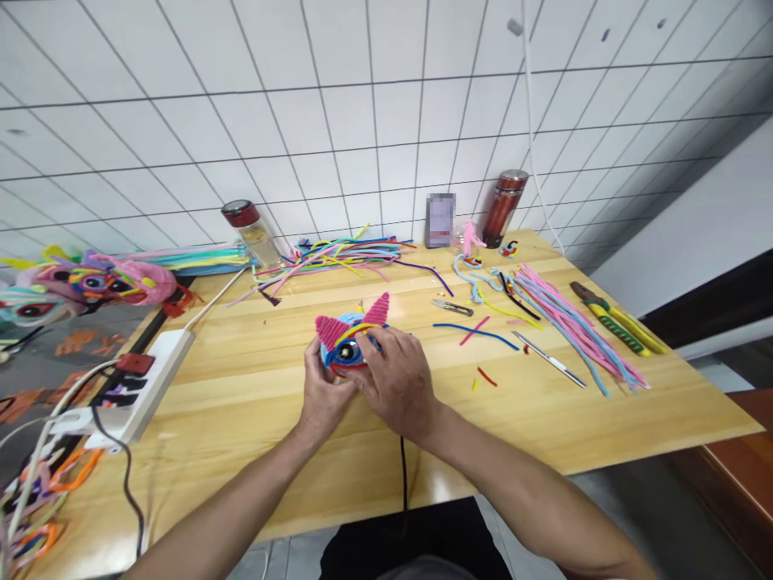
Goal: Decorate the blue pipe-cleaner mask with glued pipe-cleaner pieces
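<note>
Between my two hands is a pipe-cleaner animal head (347,351), with pink pointed ears, a blue face and a large dark eye ringed in blue, red and yellow. My left hand (323,387) wraps round its left side and underside. Across its front right lies my right hand (398,374), fingers curled and pressing near the eye, covering the right half of the face. The head is held above the wooden table (241,403). Right of my hands lie a blue pipe cleaner (474,333), a small pair of thread snips (454,307) and a craft knife (549,358).
Pliers (616,318) and a pink and blue pipe-cleaner bundle (573,322) lie right. At the back stand a glass bottle (254,234), a phone (440,220) and a red flask (506,208). Left are a power strip (154,387) with cables and finished plush-like heads (121,282).
</note>
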Demonstrator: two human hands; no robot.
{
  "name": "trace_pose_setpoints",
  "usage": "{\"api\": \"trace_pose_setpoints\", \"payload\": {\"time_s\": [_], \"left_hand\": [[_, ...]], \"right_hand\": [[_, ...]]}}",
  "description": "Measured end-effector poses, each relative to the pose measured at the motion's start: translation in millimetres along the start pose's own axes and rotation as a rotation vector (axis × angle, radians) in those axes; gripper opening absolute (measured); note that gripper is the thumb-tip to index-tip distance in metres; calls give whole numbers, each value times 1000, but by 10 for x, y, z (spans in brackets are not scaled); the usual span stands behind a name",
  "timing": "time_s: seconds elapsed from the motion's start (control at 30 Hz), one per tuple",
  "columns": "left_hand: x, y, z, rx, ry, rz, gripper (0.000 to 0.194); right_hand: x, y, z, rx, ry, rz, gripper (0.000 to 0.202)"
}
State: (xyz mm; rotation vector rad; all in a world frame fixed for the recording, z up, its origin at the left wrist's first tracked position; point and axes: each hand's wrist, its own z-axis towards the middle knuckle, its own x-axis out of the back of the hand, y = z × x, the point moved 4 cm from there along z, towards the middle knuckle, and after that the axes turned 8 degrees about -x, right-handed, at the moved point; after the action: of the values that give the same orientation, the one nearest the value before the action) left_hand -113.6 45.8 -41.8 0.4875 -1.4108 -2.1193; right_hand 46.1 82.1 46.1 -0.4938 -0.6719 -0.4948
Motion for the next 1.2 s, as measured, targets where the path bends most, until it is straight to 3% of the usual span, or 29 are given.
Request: {"api": "trace_pose_setpoints", "payload": {"time_s": [0.2, 0.43, 0.7, 0.93, 1.07, 1.2], "left_hand": [[-43, 59, 47, -58, -36, -56, 102], [-49, 113, 46, -135, -62, -127, 107], [-108, 204, 28, -250, -117, -195, 106], [-164, 224, 75, -319, -117, -230, 106], [-184, 265, 80, -314, -136, -262, 107], [-161, 364, 68, -306, -141, -263, 108]], "right_hand": [[31, 27, 10, 32, 5, -6, 48], [403, 51, 82, 26, 184, 20, 55], [437, -183, 0, 124, 84, -122, 45], [440, -243, -48, 106, 45, -268, 48], [642, -224, -78, 99, 156, -204, 56], [832, -103, -213, 75, 279, -170, 49]]}}
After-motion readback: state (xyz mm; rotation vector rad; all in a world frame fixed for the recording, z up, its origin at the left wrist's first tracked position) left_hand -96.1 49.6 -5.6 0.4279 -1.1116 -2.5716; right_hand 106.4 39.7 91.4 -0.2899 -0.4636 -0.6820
